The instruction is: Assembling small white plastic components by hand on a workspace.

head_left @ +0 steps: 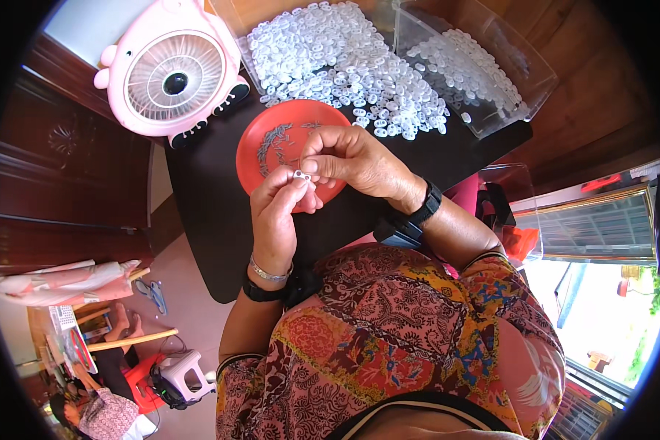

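Dark worktop point(205, 227): pink fan point(144, 117) left, red plate point(246, 165) with grey pins point(275, 138) next. Left hand point(276, 209) pinches white link point(302, 175) over plate; right hand point(359, 161) close against it, can't tell if pinching anything. Best: brace link, keep holes uncovered.

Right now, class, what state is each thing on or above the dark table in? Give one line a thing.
Left hand: closed, gripping a small white piece
Right hand: thumb and forefinger pinched at that piece; anything between them unclear
Red plate: holding scattered grey pins
White pieces: loosely heaped
Clear bin: open, partly filled
Pink fan: facing the camera; running or off, unclear
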{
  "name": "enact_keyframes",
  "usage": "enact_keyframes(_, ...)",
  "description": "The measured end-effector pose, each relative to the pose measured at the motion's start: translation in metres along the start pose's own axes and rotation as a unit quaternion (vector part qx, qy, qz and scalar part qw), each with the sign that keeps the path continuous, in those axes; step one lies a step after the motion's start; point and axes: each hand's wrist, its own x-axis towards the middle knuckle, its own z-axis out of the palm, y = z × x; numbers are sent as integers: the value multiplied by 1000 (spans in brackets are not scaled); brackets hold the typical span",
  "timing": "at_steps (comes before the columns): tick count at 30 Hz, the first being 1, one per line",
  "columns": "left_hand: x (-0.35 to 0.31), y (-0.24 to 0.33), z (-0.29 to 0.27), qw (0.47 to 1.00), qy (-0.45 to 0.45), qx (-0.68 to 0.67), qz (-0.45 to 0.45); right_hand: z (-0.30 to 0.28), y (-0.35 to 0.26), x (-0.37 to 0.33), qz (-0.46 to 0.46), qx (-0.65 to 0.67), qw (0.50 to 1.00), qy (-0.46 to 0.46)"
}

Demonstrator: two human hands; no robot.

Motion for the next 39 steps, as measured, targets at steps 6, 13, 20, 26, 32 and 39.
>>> enact_keyframes(6, 1, -1, -1, 999, -36, 18, -36, -2, 9, -1, 0, -28, 1000, 7)
enact_keyframes(13, 2, -3, -3, 999, -38, 3, -32, -4, 6, -1, 16, 14, 999, 30)
enact_keyframes(20, 1, -7, 3, 998, -12, 45, 38, 0, 7, -4, 14, 42, 998, 49)
enact_keyframes(26, 2, -8, 2, 997, -15, 52, 50, 1, 10, -4, -10, 21, 999, 36)
enact_keyframes(32, 1, -8, 3, 997, -14, 57, 43, 4, 5, -6, -10, 14, 999, 46)
enact_keyframes(39, 1, -5, 7, 997, 0, 68, 25, 4, 7, -7, -18, 8, 998, 55)
